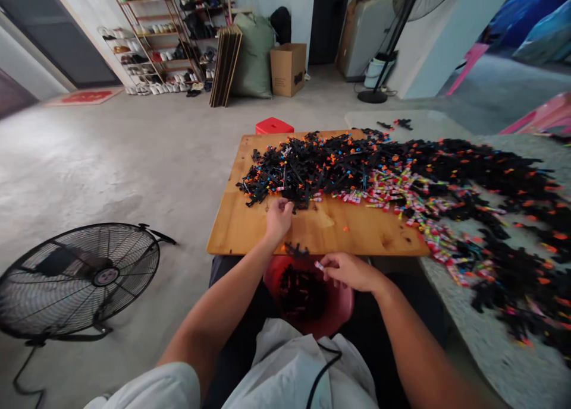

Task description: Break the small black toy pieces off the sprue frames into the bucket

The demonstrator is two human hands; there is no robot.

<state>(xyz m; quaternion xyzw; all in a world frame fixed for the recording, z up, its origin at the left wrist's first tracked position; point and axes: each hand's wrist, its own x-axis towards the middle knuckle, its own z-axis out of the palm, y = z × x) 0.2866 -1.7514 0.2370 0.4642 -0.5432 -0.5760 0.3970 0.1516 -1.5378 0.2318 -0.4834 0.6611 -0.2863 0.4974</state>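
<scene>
Black plastic pieces [307, 159] with orange bits lie heaped on the worktop [241, 227] in the head view! Left hand [279, 219] at the heap's near edge, fingers bunched, and whether they pinch anything, one cannot tell. Right hand [350, 271] over the red tub [345, 307], fingers pinching a small pale tube [319, 266]! Between the hands, a blurred dark piece [297, 251] by the worktop's near edge.

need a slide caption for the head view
Left hand at a pile of black pieces, right hand holding a small piece by a red container.
</scene>
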